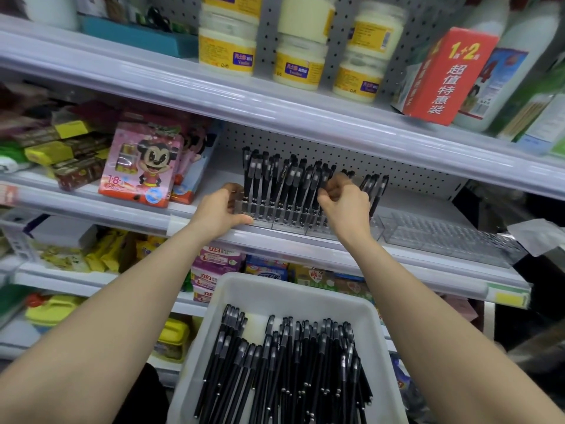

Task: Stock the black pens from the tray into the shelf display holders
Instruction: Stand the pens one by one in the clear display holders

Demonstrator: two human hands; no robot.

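A person's left hand (218, 209) grips the left end of a clear display holder (284, 223) on the shelf (305, 244), fingers curled round its edge. The right hand (344, 198) pinches upright black pens (275, 179) towards the holder's right. The step likely goes best with the holder steadied and each pen seated straight in its slot. Loose pens (290, 368) lie in the white tray (293, 286), nearer and below, well apart from both hands.

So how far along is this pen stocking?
Done: many black pens stand upright in the clear plastic display holder. In hand: the left hand grips that holder's end while the right hand pinches a pen among them. Left: the white plastic tray holds dozens more pens, and a second clear holder sits empty.
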